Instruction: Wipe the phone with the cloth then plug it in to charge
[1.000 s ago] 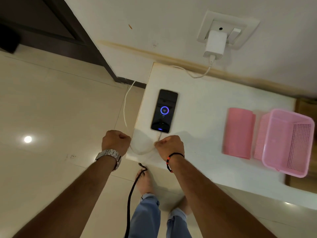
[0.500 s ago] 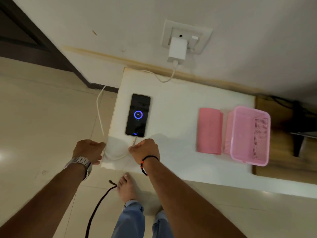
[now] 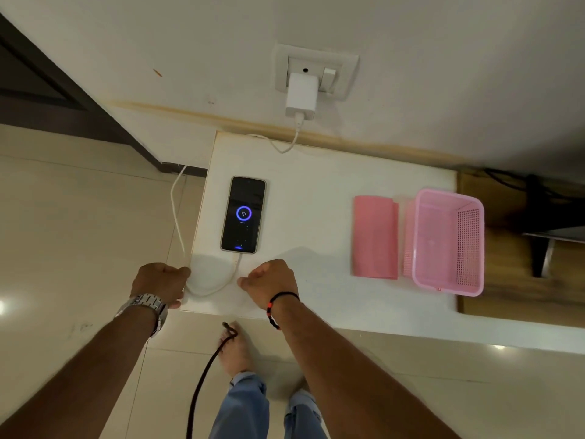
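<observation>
the phone (image 3: 243,214) lay face up on the white table (image 3: 316,223), near its left edge, with the lower end toward the person. its screen showed a blue charging ring, so i judge that the plug was already in and the current was coming. the white cable (image 3: 221,285) went out of the bottom of the phone, made a loose loop on the table, passed off the left edge and came back along the wall to the charger (image 3: 300,96), which sat in the wall socket (image 3: 316,72) above the table. i think the loop was left loose so that nothing pulls at the plug.

the left hand (image 3: 160,284) was at the table's left edge with its fingers curled under, and the cable ran in at its knuckles; whether it really gripped the cable i cannot tell. the right hand (image 3: 271,282) was just beside the loop, fingers curled in a loose fist, and it did not seem to hold anything.

the pink cloth (image 3: 375,237) lay folded flat well apart from the phone, touching or almost touching the pink basket (image 3: 471,242). probably it was put aside there because the wiping was finished. to my judgement the task was almost complete.
</observation>
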